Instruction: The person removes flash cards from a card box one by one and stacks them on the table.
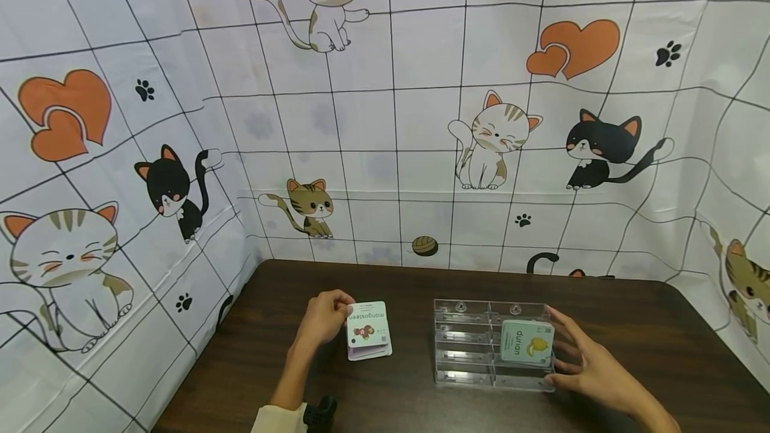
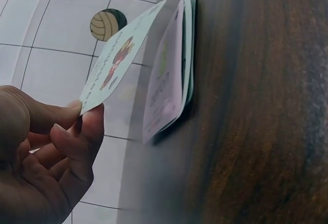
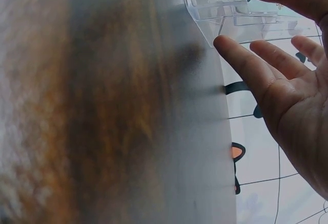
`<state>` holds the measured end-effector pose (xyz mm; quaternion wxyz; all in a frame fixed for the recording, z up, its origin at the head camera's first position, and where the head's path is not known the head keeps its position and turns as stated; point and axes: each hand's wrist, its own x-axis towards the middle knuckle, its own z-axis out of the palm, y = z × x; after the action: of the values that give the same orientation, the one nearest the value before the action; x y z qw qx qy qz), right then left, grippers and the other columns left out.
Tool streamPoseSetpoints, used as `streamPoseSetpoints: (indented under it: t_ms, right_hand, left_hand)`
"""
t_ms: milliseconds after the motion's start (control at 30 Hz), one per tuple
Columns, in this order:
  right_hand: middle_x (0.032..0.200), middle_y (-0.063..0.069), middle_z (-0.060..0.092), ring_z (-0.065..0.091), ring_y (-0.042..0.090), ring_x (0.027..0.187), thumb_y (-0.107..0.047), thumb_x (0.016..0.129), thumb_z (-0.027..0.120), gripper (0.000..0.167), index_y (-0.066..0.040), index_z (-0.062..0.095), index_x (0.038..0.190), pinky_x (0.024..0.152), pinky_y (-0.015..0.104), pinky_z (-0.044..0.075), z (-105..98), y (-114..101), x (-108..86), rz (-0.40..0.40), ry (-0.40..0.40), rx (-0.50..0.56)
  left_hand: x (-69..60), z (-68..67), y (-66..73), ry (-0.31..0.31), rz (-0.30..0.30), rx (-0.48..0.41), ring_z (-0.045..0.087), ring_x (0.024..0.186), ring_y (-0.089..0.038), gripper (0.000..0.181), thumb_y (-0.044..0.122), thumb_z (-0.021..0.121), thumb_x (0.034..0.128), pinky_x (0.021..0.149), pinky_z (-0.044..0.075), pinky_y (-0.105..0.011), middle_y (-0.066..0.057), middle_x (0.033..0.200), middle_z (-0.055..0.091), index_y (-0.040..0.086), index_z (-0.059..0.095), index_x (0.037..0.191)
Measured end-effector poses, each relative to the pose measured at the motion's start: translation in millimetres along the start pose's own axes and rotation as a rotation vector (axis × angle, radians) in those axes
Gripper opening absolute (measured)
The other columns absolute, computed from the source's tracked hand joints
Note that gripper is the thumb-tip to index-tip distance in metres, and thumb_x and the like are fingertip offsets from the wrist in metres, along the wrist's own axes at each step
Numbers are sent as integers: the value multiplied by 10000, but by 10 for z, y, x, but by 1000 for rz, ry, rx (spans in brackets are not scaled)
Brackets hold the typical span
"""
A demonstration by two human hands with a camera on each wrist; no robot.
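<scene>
A left hand (image 1: 323, 319) pinches the mangosteen card (image 1: 368, 325), best lifted singly; lower right, a loosely spread right hand (image 1: 592, 361) flanks a clear rack (image 1: 463, 337).

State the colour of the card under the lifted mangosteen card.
The card is pale purple, clearest in the left wrist view.
</scene>
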<state>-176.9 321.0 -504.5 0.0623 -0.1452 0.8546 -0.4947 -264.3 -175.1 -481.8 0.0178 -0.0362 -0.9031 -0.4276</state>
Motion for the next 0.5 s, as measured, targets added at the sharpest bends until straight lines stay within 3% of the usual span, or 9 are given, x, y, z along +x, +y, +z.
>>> streamPoseSetpoints:
  t_ms: [200, 500]
  right_hand:
    - [1637, 491, 184, 395, 753, 1375, -30, 804, 917, 1315, -102, -18, 1726, 914, 440, 635, -7, -7, 2, 1, -5, 4]
    - [1636, 483, 204, 391, 758, 1378, -58, 809, 923, 1303, -108, 0, 1727, 918, 431, 636, -1, -20, -1, -1, 1, 9]
  left_hand:
    - [-8, 20, -2, -15, -2, 13, 614, 652, -147, 94, 26, 660, 1028, 599, 451, -303, -46, 781, 685, 25, 753, 1043]
    - [-5, 76, -28, 15, 9, 106, 571, 648, -143, 77, 43, 683, 1005, 583, 438, -304, -17, 787, 660, 41, 759, 1021]
